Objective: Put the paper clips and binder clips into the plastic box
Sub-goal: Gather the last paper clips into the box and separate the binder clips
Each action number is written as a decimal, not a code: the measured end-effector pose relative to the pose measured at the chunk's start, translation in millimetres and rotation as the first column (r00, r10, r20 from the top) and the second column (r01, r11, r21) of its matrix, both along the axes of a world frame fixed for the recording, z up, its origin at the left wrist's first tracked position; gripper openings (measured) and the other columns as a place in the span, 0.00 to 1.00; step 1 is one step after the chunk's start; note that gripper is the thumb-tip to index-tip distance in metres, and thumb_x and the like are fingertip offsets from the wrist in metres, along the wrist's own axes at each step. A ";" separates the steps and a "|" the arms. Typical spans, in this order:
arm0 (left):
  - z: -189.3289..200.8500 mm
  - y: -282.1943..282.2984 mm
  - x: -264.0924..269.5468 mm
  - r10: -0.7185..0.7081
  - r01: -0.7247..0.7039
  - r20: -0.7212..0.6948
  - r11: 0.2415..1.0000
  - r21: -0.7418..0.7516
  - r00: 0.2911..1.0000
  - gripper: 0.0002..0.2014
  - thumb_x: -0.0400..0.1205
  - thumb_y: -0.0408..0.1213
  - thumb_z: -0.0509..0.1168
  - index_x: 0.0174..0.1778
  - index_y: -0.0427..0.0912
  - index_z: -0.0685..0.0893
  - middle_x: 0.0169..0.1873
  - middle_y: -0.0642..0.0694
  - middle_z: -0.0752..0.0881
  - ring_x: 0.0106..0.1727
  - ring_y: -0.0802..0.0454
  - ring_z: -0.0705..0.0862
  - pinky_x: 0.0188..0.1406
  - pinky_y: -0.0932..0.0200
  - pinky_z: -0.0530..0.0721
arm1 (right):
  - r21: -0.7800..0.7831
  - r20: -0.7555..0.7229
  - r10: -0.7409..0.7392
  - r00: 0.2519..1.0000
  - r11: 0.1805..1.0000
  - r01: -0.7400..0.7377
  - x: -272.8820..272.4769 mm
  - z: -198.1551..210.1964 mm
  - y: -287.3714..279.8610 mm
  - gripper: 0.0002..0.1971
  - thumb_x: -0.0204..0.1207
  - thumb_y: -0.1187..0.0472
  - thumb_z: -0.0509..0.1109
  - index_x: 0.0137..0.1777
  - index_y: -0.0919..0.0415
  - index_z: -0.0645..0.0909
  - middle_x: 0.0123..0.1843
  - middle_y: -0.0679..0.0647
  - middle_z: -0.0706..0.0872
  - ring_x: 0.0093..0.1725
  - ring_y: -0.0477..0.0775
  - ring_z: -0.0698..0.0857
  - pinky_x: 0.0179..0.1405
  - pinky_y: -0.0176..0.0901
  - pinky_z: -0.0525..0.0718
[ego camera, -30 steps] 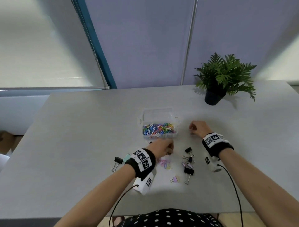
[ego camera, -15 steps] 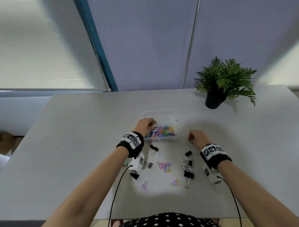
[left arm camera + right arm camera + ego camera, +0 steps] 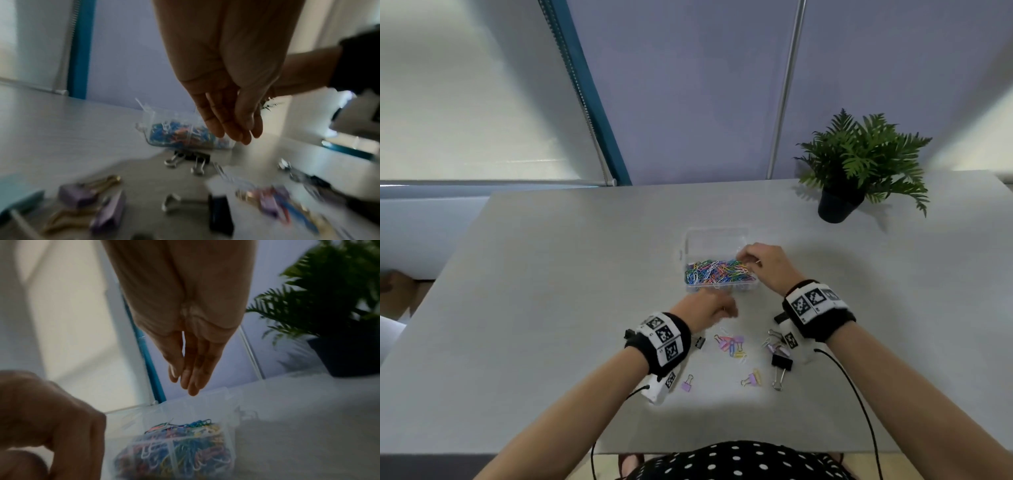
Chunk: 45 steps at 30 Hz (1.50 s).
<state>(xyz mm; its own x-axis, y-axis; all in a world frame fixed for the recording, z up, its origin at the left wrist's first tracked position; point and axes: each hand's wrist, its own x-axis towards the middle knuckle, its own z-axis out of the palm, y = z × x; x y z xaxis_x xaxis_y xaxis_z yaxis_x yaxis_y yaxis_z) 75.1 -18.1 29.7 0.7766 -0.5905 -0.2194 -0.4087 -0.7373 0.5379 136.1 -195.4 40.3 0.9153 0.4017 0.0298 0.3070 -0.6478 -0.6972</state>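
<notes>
The clear plastic box [image 3: 722, 287] stands mid-table with its lid open behind it, full of coloured paper clips [image 3: 715, 272]. My right hand [image 3: 743, 257] hovers over the box's right side; in the right wrist view its fingers [image 3: 193, 386] point straight down above the box [image 3: 231, 443] with nothing seen in them. My left hand [image 3: 729, 311] is just in front of the box, its fingers [image 3: 240, 134] hanging straight and empty. Loose on the table near me lie a heap of coloured clips [image 3: 731, 344], a black binder clip [image 3: 781, 363] and a purple one [image 3: 686, 385].
A potted fern [image 3: 839, 202] stands at the far right of the grey table [image 3: 551, 308]. More binder clips lie by my right wrist [image 3: 775, 344] and a small black one by my left wristband [image 3: 700, 342]. Cables trail from both wrists towards me.
My left hand has drawn back from the box to the table just in front of it. My right hand has risen from the table and moved left over the box.
</notes>
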 end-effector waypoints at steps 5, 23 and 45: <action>-18.4 0.7 -31.6 -0.112 0.085 0.110 0.971 0.224 0.988 0.09 0.79 0.36 0.65 0.55 0.43 0.78 0.55 0.46 0.80 0.56 0.49 0.79 0.48 0.59 0.77 | -0.315 -0.135 0.209 0.969 0.918 -0.242 -44.8 -15.4 -19.2 0.07 0.75 0.68 0.66 0.49 0.60 0.82 0.51 0.56 0.87 0.50 0.55 0.84 0.53 0.48 0.82; -28.0 20.5 -47.6 0.022 -0.035 0.048 0.960 0.277 0.999 0.06 0.79 0.34 0.64 0.51 0.41 0.80 0.55 0.44 0.80 0.59 0.47 0.78 0.57 0.52 0.78 | -0.665 -0.062 0.329 0.942 0.690 -0.285 -80.6 -43.8 -24.3 0.09 0.62 0.69 0.75 0.39 0.60 0.79 0.40 0.56 0.84 0.42 0.58 0.83 0.34 0.40 0.76; -28.5 -24.6 -52.0 0.212 -0.215 0.044 0.922 0.322 0.976 0.06 0.76 0.30 0.64 0.48 0.38 0.80 0.54 0.40 0.81 0.56 0.39 0.82 0.53 0.49 0.80 | -0.599 -0.101 0.261 0.960 0.754 -0.268 -113.3 -53.4 3.8 0.23 0.42 0.56 0.86 0.29 0.51 0.74 0.30 0.43 0.79 0.37 0.43 0.68 0.19 0.31 0.69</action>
<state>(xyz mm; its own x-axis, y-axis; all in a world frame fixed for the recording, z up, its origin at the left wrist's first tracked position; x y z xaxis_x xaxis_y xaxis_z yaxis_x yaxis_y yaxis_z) 23.1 -42.7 1.2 0.8788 -0.3087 -0.3638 -0.2257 -0.9407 0.2531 22.8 -191.5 -13.1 0.7686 0.5602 -0.3091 0.5246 -0.8283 -0.1966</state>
